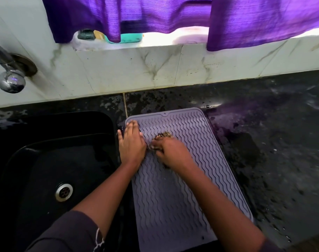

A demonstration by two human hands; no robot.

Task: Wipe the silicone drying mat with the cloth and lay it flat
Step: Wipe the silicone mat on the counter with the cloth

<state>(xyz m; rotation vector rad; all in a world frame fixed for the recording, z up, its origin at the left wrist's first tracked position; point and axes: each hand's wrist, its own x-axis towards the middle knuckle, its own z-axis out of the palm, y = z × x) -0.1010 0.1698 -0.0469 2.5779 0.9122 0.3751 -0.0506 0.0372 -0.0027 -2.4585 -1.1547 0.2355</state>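
The grey wavy-ribbed silicone drying mat [182,179] is spread flat on the wet black stone counter [273,142], just right of the black sink [46,160]. A crumpled brownish cloth [163,136] is clenched in the right hand [171,151] on the mat. The left hand [130,142] is pressed open-palmed on the mat's far left edge.

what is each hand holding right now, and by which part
The right hand clutches the bunched cloth, most of it hidden under the fingers. The left hand holds nothing; it presses flat on the mat.
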